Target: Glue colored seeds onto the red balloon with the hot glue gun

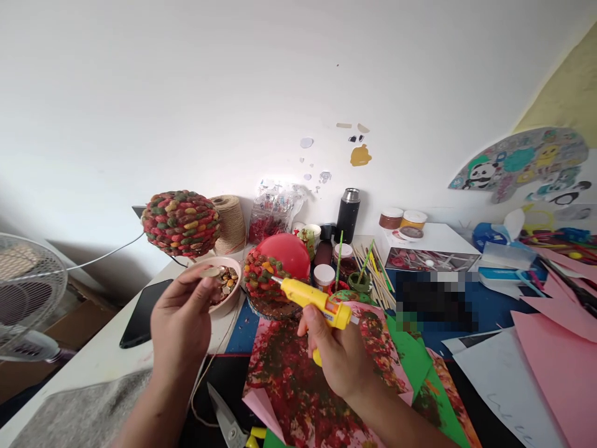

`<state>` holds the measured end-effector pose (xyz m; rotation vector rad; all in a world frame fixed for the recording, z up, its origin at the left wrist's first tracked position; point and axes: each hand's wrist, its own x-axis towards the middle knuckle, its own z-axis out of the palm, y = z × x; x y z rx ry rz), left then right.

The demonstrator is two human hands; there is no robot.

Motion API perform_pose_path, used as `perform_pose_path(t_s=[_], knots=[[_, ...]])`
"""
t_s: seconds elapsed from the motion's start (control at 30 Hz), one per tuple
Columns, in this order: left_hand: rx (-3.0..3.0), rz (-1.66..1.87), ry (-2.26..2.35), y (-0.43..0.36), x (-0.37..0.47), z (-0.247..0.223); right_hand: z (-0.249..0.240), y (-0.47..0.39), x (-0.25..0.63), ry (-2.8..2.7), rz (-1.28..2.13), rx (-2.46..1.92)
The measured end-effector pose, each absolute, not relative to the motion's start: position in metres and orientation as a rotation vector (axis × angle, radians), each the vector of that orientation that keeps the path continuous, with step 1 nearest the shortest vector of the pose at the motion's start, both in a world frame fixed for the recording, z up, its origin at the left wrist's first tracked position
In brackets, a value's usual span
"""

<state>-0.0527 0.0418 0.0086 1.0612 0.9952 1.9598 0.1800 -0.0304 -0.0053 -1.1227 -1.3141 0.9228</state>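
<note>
A small pale piece (211, 272) is pinched between the thumb and fingers of my left hand (184, 311), beside a pink bowl (227, 307) of multicoloured pieces. My right hand (338, 351) grips a yellow glue gun (310, 298). Its nozzle points left, close to the coloured pieces (263, 274) that cover the left part of a red balloon (291, 252). The balloon rests on a dark round base (275, 306). At the upper left stands a ball (181, 224) covered all over in red, green and yellow pieces.
Scissors (227, 420) lie at the front edge, near paint-stained paper (298, 373). Behind are a twine spool (229, 222), a black flask (347, 218), paint jars (323, 275) and sticks (380, 274). A phone (143, 314) lies left; pink and white sheets (513, 386) lie right.
</note>
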Motion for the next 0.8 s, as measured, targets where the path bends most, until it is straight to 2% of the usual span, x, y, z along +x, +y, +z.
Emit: perform_pose_path(t_s=[0.13,0.47,0.8], knots=[[1.038,2.015,1.033,0.036,-0.060,0.028,0.001,-0.023,0.187,-1.081,1.017,-1.022],[1.421,1.782,1.188,0.029,-0.029,0.053,0.017,-0.019,0.194,-0.976,1.070,-0.939],[2.635,1.263,1.170,0.046,-0.005,0.077,0.025,-0.019,0.202,-0.985,1.025,-0.895]])
